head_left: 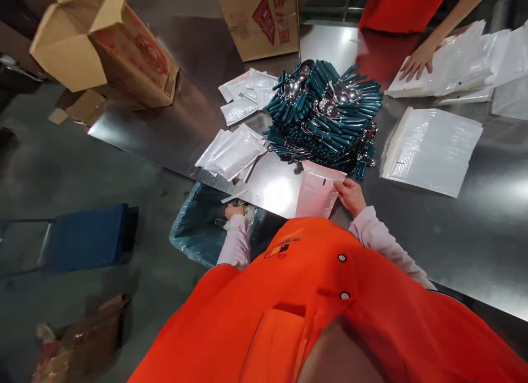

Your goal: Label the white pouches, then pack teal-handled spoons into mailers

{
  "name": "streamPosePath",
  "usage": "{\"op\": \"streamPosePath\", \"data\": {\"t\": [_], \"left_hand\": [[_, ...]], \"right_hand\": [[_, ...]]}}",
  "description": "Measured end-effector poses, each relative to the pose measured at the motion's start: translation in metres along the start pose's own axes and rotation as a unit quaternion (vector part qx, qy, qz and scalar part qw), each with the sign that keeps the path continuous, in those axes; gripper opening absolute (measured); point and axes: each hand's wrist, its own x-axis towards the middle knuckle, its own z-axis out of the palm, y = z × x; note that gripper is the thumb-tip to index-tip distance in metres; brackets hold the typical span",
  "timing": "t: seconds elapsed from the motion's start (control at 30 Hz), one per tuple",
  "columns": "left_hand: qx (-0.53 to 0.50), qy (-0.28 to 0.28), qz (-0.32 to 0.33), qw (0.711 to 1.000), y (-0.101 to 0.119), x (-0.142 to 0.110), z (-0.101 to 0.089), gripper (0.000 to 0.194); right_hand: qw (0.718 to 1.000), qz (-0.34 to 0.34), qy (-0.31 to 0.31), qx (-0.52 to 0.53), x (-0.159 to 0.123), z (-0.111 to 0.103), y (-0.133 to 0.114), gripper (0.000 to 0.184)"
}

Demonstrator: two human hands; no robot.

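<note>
My right hand [350,196] pinches the right edge of a white padded envelope [317,192], which lies at the table's front edge against my apron. Over a bin [192,223] lined with a blue-green plastic bag, my left hand [235,210] is curled closed; whatever it may hold is hidden. A thin white strip [235,196] lies at the table edge just above that hand. Beyond the envelope rises a big heap of metal utensils with dark teal handles [325,116], some with spoon-like or slotted heads.
Filled padded envelopes [237,152] lie left of the heap, with more envelopes [249,92] behind. A stack of flat envelopes [433,149] is at right. Another person's hand [421,59] rests on further envelopes. Cardboard boxes [264,20] stand at the back and left.
</note>
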Motion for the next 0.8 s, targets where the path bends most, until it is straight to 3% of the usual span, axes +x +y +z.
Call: {"op": "streamPosePath", "data": {"t": [0.07,0.13,0.2,0.33,0.5,0.6,0.7,0.8], "left_hand": [[-0.051,0.002,0.010,0.999,0.026,0.003,0.016,0.038],[-0.140,-0.042,0.066,0.987,0.064,0.007,0.036,0.039],[-0.265,-0.134,0.165,0.941,0.103,0.008,0.057,0.045],[-0.362,-0.255,0.253,0.860,0.155,0.009,0.083,0.035],[-0.388,-0.281,0.298,0.826,0.163,0.018,0.084,0.021],[-0.387,-0.277,0.345,0.809,0.161,0.024,0.080,0.015],[-0.385,-0.291,0.393,0.783,0.161,0.026,0.078,0.012],[-0.389,-0.267,0.409,0.781,0.161,0.022,0.082,0.015]], "right_hand": [[1.000,0.002,0.003,-0.016,-0.001,-0.002,-0.001,0.046],[0.999,-0.001,0.001,-0.048,-0.002,-0.004,-0.002,0.046],[0.996,-0.012,-0.006,-0.090,-0.002,-0.006,-0.004,0.045],[0.982,-0.046,-0.021,-0.182,-0.003,-0.019,-0.013,0.046],[0.941,-0.101,-0.016,-0.322,-0.001,-0.035,-0.030,0.042],[0.940,-0.135,-0.034,-0.310,0.005,-0.037,-0.034,0.031],[0.938,-0.161,-0.091,-0.295,0.012,-0.041,-0.035,0.027],[0.935,-0.154,-0.139,-0.289,0.018,-0.044,-0.037,0.023]]}}
